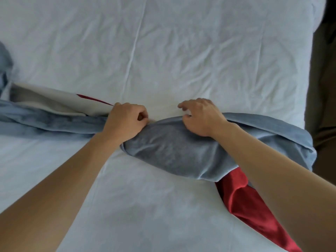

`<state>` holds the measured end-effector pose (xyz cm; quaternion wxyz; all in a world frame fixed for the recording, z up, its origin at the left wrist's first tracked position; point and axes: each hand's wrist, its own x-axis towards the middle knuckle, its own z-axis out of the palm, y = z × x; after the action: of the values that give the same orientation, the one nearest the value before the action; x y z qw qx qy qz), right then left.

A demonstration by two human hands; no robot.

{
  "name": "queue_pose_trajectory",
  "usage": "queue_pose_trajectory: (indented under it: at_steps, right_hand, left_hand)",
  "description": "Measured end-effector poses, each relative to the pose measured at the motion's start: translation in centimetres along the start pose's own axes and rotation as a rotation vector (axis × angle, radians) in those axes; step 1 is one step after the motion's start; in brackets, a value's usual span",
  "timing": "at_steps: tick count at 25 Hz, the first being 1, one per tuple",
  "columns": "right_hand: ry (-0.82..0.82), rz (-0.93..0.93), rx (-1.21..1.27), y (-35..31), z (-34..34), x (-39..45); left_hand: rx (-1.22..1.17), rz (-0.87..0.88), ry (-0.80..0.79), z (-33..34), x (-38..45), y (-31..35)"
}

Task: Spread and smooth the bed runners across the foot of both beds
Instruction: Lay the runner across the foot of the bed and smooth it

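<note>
Fingers [143,116] of the left hand [125,120] are curled tight, gripping the bunched blue bed runner [172,148]; those of the right hand [200,117] are bent and slightly apart, pinching its far edge. Red lining [249,202] shows nearest, at lower right, beneath the right forearm. Runner lies twisted across the bed [163,51], its left length showing a pale underside [54,100]. White sheet, creased, with one lengthwise fold, extends beyond. Dark floor [323,88] borders the bed's right edge.
</note>
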<state>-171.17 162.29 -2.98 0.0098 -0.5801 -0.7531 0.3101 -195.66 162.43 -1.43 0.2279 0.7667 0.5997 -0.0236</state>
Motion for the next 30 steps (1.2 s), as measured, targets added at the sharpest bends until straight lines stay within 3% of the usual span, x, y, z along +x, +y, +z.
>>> queue_pose_trajectory:
  at_steps: [4, 6, 10, 15, 20, 23, 27, 28, 30]
  right_hand:
    - [-0.101, -0.061, -0.072, -3.5, 2.2, 1.6]
    - [-0.095, -0.013, -0.054, -3.8, 2.6, 1.8]
    - [0.101, 0.092, -0.124, -2.9, 1.8, 2.4]
    - [0.312, 0.448, -0.225, 1.8, -1.2, 1.7]
    - [0.344, 0.104, -0.020, -1.9, -1.5, 3.6]
    - [0.420, 0.174, -0.104, -2.1, -1.6, 5.4]
    - [0.403, 0.604, -0.217, 2.8, -4.2, 4.1]
    - [0.395, 0.649, -0.229, 3.3, -4.5, 3.9]
    - [0.401, 0.545, -0.256, 2.6, -4.0, 4.2]
  left_hand:
    - [-0.138, 0.065, 0.174, -0.9, -0.1, -0.5]
    - [-0.147, 0.071, 0.144, -0.6, -0.3, 0.1]
    - [0.040, 0.024, -0.030, 0.4, 0.2, 1.2]
    - [0.025, 0.000, -0.032, -0.8, 3.7, 1.1]
    - [-0.375, -0.035, 0.054, -2.3, 9.4, 4.0]
    - [-0.577, -0.047, -0.042, -2.7, 8.4, 1.9]
    - [-0.257, 0.099, -0.306, -1.7, 3.9, -2.6]
    - [-0.139, 0.168, -0.303, -1.4, 3.6, -3.5]
    - [-0.004, 0.237, -0.212, -1.2, 4.0, -4.9]
